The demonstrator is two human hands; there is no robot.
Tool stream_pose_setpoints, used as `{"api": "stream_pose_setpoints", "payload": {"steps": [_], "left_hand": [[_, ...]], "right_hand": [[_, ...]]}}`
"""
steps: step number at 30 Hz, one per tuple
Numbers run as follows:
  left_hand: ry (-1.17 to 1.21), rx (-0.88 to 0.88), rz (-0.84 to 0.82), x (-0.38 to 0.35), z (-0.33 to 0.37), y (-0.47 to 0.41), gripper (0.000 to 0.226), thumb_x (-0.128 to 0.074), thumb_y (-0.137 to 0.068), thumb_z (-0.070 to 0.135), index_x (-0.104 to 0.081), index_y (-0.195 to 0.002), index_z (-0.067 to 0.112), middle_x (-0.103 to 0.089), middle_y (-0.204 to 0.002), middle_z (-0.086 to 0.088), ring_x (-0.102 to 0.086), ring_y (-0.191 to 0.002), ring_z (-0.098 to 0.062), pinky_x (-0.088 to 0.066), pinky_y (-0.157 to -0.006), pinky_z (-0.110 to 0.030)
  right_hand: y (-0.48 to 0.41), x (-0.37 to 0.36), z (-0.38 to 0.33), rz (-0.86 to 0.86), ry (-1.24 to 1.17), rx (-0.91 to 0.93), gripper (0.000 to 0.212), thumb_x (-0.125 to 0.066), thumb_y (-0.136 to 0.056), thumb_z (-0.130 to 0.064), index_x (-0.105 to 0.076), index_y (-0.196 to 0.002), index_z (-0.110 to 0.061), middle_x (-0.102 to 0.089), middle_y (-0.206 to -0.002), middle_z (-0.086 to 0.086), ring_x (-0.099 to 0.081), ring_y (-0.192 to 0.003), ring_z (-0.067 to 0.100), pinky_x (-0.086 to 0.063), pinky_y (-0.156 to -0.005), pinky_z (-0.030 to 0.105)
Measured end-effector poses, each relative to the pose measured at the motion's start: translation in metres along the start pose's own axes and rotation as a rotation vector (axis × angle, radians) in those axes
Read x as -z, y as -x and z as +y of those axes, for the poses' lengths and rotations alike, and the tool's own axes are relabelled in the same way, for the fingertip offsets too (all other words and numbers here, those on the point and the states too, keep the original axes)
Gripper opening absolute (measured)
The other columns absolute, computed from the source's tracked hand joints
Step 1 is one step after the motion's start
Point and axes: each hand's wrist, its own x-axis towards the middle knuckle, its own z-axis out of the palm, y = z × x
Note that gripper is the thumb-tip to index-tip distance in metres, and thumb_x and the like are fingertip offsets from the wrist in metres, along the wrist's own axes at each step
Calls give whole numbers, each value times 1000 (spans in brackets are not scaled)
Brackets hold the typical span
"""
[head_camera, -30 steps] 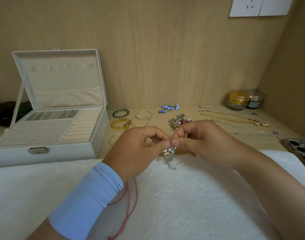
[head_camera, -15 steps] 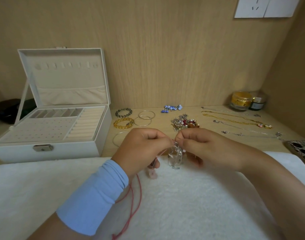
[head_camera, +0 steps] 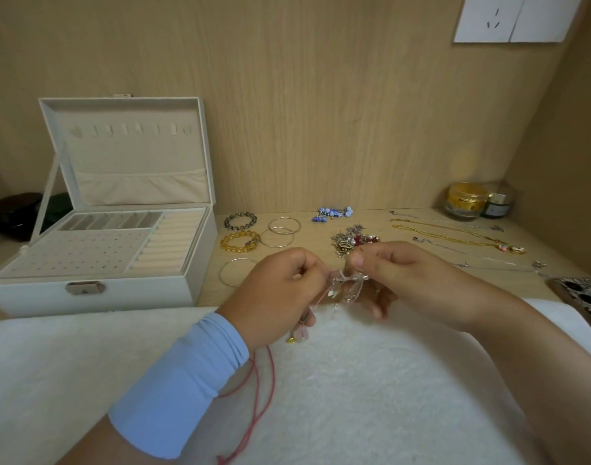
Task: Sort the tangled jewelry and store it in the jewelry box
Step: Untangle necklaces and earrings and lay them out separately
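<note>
My left hand (head_camera: 280, 290) and my right hand (head_camera: 398, 280) meet above the white fluffy cloth (head_camera: 371, 391), both pinching a small tangle of silver chain (head_camera: 346, 285) stretched between them. A pink charm (head_camera: 301, 333) and a red cord (head_camera: 260, 397) hang from under my left hand. The white jewelry box (head_camera: 96, 250) stands open at the left, its trays bare. On the wooden desk lie beaded bracelets (head_camera: 239, 241), silver bangles (head_camera: 280, 231), blue earrings (head_camera: 332, 213), a heap of small pieces (head_camera: 353, 241) and gold and silver necklaces (head_camera: 455, 238).
Two small jars (head_camera: 467, 200) stand in the back right corner. A patterned phone (head_camera: 582, 295) lies at the right edge. A dark round object (head_camera: 14, 211) sits behind the box at the left. The wooden wall rises behind the desk.
My hands have drawn slightly apart, stretching the silver tangle between them, and the pink charm now hangs out below my left hand. The view has shifted a little.
</note>
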Motion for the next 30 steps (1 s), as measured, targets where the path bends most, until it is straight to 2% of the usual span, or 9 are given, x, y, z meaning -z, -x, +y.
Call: {"api": "stream_pose_setpoints", "payload": {"steps": [4, 7, 10, 12, 17, 19, 23, 27, 30], "left_hand": [[86, -29, 4, -2, 1, 0, 24, -49, -100, 19, -65, -82, 16, -63, -65, 5, -56, -44, -15, -44, -47, -28], [155, -11, -31, -2, 2, 0, 28, -46, -101, 19, -66, -83, 12, -53, -54, -1, -52, -43, -14, -41, -43, -22], [244, -6, -99, -2, 3, 2, 33, -43, -102, 17, -66, -78, 14, -49, -64, -15, -46, -43, -16, -39, -43, -23], [227, 0, -132, -2, 3, 3, 35, -43, -101, 20, -66, -75, 16, -46, -68, -15, -43, -43, -16, -38, -46, -27], [68, 32, -176, 10, -1, -1, 39, -44, -103, 32, -61, -81, 5, -52, -55, -4, -49, -50, -16, -39, -50, -24], [122, 52, -262, 16, 1, 0, 38, -45, -99, 37, -54, -72, 12, -56, -62, -5, -53, -56, -17, -43, -53, -24], [322, 65, -372, 22, 3, 1, 37, -46, -86, 45, -43, -59, 19, -67, -82, -4, -56, -62, -16, -43, -62, -28], [397, 24, -361, 23, 2, -3, 45, -51, -90, 42, -46, -49, 23, -67, -88, -6, -58, -69, -18, -49, -72, -39], [473, 39, -306, 22, 3, -3, 40, -53, -84, 40, -48, -50, 21, -66, -87, -8, -58, -60, -21, -51, -62, -32]], "right_hand": [[1, 1, 3, -137, -1, -59, 48, -47, -99, -43, -62, -89, 1, -57, -81, 31, -54, -60, 26, -49, -61, 31], [2, 3, 2, -192, -34, -72, 38, -49, -96, -41, -64, -84, -8, -63, -79, 15, -55, -60, 24, -49, -61, 29], [5, 8, -2, -247, -52, -60, 23, -57, -93, -32, -66, -77, -17, -66, -79, 10, -56, -60, 19, -50, -62, 27], [6, 10, -3, -263, -40, -59, 16, -63, -89, -26, -69, -76, -20, -63, -75, 11, -55, -59, 16, -48, -62, 25], [5, 13, -1, -108, -22, -31, 11, -68, -83, -24, -72, -74, -19, -56, -66, 12, -52, -60, 18, -45, -62, 25], [3, 14, 0, -25, -46, -38, 13, -64, -82, -24, -71, -74, -17, -55, -70, 14, -53, -61, 21, -47, -65, 30], [1, 10, 0, 14, -151, -77, 34, -52, -86, -25, -60, -90, 8, -59, -78, 20, -54, -64, 26, -49, -66, 36], [3, 6, -3, 81, -270, -102, 27, -40, -102, -14, -59, -91, 2, -62, -74, 13, -53, -67, 28, -50, -67, 32], [3, 10, 0, 68, -256, -96, 41, -43, -105, -20, -61, -94, 15, -63, -75, 12, -56, -68, 23, -52, -69, 28]]}}
